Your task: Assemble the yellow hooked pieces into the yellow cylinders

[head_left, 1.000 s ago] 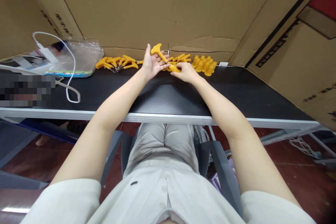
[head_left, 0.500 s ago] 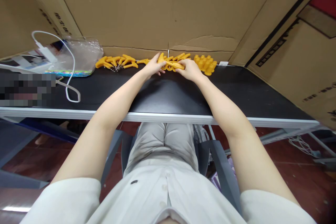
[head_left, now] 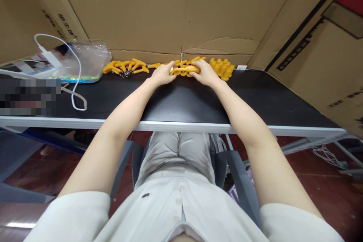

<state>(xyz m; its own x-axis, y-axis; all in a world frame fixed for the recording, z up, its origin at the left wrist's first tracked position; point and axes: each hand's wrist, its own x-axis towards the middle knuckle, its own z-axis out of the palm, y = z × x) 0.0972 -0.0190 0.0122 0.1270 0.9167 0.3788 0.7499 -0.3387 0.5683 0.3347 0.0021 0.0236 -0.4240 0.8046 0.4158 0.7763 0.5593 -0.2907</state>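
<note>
Both my hands reach to the far edge of the black table [head_left: 181,102]. My left hand [head_left: 162,74] and my right hand [head_left: 204,72] are closed on the two ends of one yellow plastic piece [head_left: 185,69], held level just above the table. Behind it lie more yellow T-shaped pieces [head_left: 189,61]. To the left is a heap of yellow T-shaped pieces with small chains [head_left: 126,67]. To the right stands a cluster of short yellow cylinders [head_left: 221,68].
A clear plastic bag [head_left: 85,60] lies at the back left, with a white charger and cable [head_left: 74,94] looping over the table. Cardboard walls [head_left: 176,11] close off the back and the right. The table's pale front edge [head_left: 181,126] runs above my lap.
The yellow piece was upright in my open left hand; both hands have lowered it flat towards the pile, and my fingers have closed round its ends.
</note>
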